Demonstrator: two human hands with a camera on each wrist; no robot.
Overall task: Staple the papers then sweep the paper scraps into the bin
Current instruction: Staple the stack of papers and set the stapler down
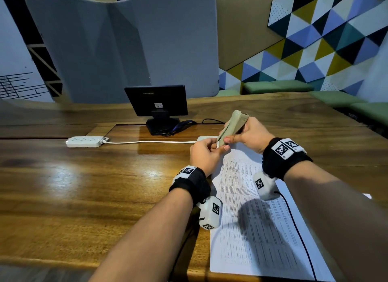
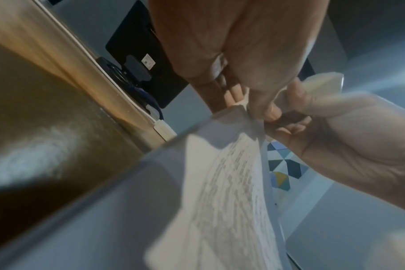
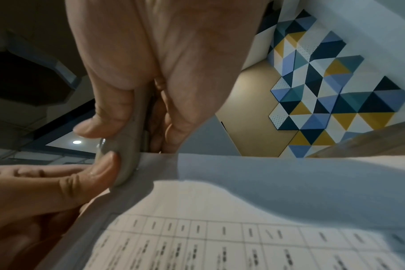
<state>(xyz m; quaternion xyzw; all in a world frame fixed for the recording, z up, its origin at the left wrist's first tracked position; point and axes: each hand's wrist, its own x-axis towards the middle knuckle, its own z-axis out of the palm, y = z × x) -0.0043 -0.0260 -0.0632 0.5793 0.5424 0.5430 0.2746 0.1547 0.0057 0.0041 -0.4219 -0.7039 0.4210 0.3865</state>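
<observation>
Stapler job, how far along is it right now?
Done: nothing visibly finished. In hand: the right hand grips the stapler on the corner of the papers, which the left hand pinches. Left: sweeping; no scraps or bin are in view.

Head view above; wrist views close, upward.

Wooden desk (image 1: 84, 187), grey partition (image 1: 126, 40), triangle-patterned wall (image 1: 315, 40)

The tabletop (image 1: 84, 187) is glossy varnished wood with visible grain; the papers (image 1: 252, 229) are thin matt printed sheets; the stapler (image 1: 232, 125) looks like smooth beige plastic; the power strip (image 1: 85, 141) is smooth white plastic
</observation>
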